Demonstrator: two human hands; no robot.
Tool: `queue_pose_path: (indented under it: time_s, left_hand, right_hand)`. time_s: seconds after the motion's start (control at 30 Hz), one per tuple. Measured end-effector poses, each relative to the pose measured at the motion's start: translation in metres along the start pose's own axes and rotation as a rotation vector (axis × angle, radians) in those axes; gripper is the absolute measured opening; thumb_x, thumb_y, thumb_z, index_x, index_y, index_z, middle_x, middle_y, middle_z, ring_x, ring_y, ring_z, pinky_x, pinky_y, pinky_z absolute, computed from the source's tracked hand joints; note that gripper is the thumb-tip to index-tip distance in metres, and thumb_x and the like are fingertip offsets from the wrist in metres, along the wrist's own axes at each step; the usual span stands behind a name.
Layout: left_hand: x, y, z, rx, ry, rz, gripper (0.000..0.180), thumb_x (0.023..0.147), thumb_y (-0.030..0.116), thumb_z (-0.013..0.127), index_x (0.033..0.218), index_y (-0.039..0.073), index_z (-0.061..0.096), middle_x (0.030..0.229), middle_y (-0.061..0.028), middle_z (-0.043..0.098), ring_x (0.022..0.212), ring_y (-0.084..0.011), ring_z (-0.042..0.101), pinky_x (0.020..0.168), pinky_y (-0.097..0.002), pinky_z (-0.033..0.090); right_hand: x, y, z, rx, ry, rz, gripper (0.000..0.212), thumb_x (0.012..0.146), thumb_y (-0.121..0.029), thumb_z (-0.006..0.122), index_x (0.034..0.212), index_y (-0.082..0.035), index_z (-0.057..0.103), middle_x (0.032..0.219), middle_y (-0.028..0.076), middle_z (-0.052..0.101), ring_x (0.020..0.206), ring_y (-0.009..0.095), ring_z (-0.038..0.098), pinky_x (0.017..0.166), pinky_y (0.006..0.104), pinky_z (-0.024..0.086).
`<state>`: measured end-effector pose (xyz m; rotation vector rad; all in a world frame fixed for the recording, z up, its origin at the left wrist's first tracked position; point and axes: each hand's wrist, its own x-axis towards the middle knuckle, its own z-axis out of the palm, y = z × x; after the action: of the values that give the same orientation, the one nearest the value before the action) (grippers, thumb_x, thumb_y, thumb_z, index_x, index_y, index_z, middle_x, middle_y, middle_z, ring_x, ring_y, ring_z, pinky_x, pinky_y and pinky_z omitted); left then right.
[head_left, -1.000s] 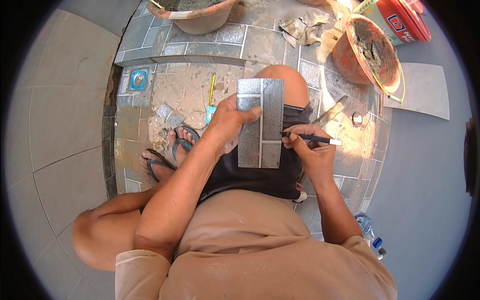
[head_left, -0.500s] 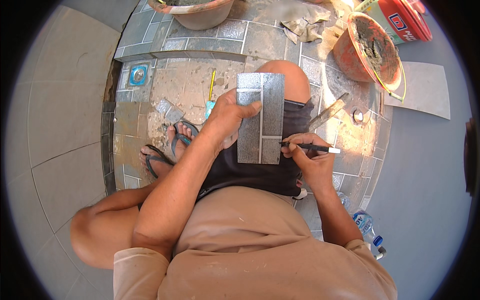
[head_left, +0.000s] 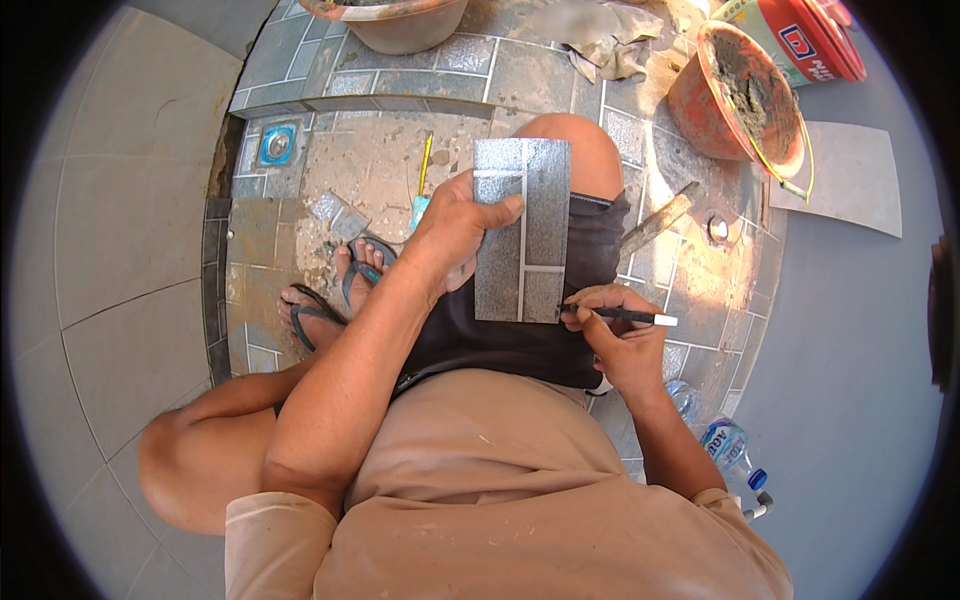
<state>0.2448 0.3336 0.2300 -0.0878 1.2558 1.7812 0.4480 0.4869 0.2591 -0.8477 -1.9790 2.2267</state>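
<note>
My left hand [head_left: 462, 230] grips a grey patterned tile [head_left: 545, 215] by its left edge, thumb across the face and the other fingers behind it. Pale lines divide the tile's dark, glossy surface into blocks. It is held over my lap, above the dark shorts [head_left: 500, 350]. In my right hand [head_left: 622, 335] is a black marker pen [head_left: 630, 316] with a white end, pinched between thumb and fingers. Its tip meets the tile's right edge close to the lower right corner.
A red bucket of wet mortar [head_left: 740, 100] stands at the upper right, beside a red-and-white pail [head_left: 800, 40]. Another mortar tub [head_left: 405, 28] sits on the step. A wooden strip [head_left: 660, 220] lies right of my knee. A plastic bottle [head_left: 730, 450] and a floor drain [head_left: 277, 146] are nearby.
The pen tip has slid down the tile's right edge toward the lower corner, my right hand moving with it. The tile has shifted up very slightly.
</note>
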Motion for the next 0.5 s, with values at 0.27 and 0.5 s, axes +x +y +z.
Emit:
queue_pose_path:
  time_s: [0.27,0.5]
  left_hand:
    - [-0.002,-0.001,0.0,-0.023,-0.002,-0.001,0.036,0.101,-0.003,0.062,0.138,-0.001,0.059,0.128,-0.014,0.07,0.115,-0.0222,0.069,0.103,-0.0377,0.055]
    - [-0.004,0.001,-0.001,-0.074,0.022,-0.029,0.035,0.101,-0.003,0.062,0.136,0.0,0.061,0.126,-0.013,0.071,0.115,-0.0225,0.069,0.103,-0.0391,0.055]
  right_hand:
    - [-0.008,0.015,-0.006,0.029,-0.068,-0.045,0.011,0.093,0.012,0.062,0.097,0.004,0.069,0.103,0.013,0.074,0.094,0.017,0.072,0.086,0.0305,0.06]
    - [-0.016,0.014,-0.008,0.08,-0.082,-0.061,0.004,0.096,0.004,0.068,0.096,0.001,0.069,0.098,0.015,0.074,0.092,0.019,0.072,0.079,0.0333,0.06]
